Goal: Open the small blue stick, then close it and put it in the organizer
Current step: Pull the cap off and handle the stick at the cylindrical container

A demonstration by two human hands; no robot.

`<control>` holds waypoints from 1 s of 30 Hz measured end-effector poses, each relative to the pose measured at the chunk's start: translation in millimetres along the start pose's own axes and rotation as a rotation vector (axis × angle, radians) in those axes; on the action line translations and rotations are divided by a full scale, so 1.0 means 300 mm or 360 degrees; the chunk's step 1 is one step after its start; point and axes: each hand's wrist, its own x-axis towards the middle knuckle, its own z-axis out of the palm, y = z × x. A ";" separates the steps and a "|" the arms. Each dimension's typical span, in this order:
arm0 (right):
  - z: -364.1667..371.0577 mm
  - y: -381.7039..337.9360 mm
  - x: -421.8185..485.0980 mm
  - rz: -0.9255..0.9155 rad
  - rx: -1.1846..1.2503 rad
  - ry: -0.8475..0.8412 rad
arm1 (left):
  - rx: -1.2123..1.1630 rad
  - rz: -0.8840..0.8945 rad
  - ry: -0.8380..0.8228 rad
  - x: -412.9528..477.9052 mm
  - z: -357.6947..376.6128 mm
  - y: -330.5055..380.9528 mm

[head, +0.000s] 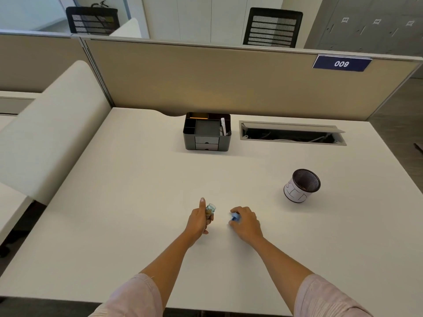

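Stick (210,210) left hand (199,221) — cap (235,217) right hand (247,223)

The right hand (247,223) covers most of the blue piece (235,217); its shape stays unclear. The left hand's (198,221) grip hides the lower half of the clear-topped piece (210,209). The organizer (207,133) contents are too small to identify.

Bare desk (142,202) lies between hands (199,219) and organizer (207,131)
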 end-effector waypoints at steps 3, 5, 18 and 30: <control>-0.002 0.008 0.000 -0.0036 0.0136 -0.0021 | 0.0003 0.0002 0.0003 0.004 0.000 0.000; -0.004 0.014 0.002 -0.0052 0.0180 -0.0029 | -0.0002 0.0001 0.0001 0.006 0.001 0.001; -0.027 0.030 0.019 -0.0070 0.0000 -0.0008 | -0.0008 0.0016 0.0008 0.011 0.005 0.033; -0.087 -0.099 -0.038 -0.0258 0.0637 -0.0134 | -0.0110 0.0090 -0.0080 -0.005 0.055 0.108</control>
